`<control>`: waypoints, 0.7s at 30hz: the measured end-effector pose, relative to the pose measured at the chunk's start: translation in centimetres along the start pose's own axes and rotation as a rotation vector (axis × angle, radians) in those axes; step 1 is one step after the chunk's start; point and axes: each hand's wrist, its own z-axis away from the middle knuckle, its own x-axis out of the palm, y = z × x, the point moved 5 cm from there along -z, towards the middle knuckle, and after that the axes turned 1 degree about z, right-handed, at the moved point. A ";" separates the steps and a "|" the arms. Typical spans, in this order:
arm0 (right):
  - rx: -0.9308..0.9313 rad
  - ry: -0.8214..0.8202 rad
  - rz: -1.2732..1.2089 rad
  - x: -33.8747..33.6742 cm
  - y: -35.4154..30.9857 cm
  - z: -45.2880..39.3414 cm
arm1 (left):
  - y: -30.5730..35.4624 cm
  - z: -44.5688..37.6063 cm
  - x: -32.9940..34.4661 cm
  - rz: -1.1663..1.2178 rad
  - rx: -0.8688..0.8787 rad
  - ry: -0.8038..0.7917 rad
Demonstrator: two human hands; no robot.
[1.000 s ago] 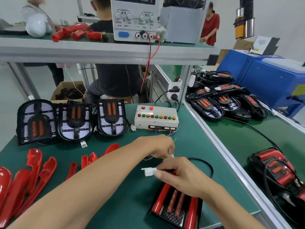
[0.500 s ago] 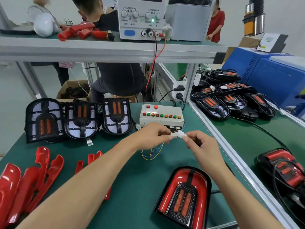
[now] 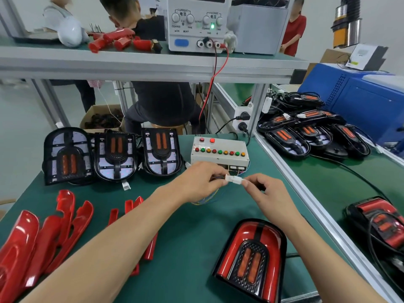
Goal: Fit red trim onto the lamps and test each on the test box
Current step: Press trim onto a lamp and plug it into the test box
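A lamp fitted with red trim (image 3: 251,259) lies face up on the green mat near the front edge. Just in front of the beige test box (image 3: 218,149), my left hand (image 3: 201,182) pinches the box's white plug (image 3: 229,178) with its coloured wires. My right hand (image 3: 264,193) pinches the lamp's white connector (image 3: 238,179). The two connectors meet end to end between my fingertips. Three lamps without trim (image 3: 115,154) stand in a row at the back left. Loose red trim pieces (image 3: 43,232) lie at the front left.
A power supply (image 3: 196,25) sits on the shelf above, with red and black leads running down to the test box. Several lamps (image 3: 306,132) are piled on the right-hand bench, and another red-trimmed lamp (image 3: 382,226) lies there. A person sits behind the bench.
My hands rose from over the lamp toward the test box and brought the two white connectors together. The trimmed lamp now lies uncovered, face up.
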 end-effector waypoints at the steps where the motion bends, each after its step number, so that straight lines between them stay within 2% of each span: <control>1: 0.010 -0.008 0.001 0.0 0.1 0.0 | 0.1 0.0 0.0 -0.030 0.017 -0.003; 12: 0.038 -0.101 0.006 0.6 0.5 -0.4 | 0.3 0.3 0.7 -0.136 0.113 -0.001; 18: 0.046 -0.183 -0.015 1.1 0.3 -0.5 | 0.8 0.7 1.3 -0.349 0.294 -0.039; 21: 0.060 -0.188 -0.037 1.3 0.1 -0.7 | 0.8 0.9 1.3 -0.349 0.355 0.003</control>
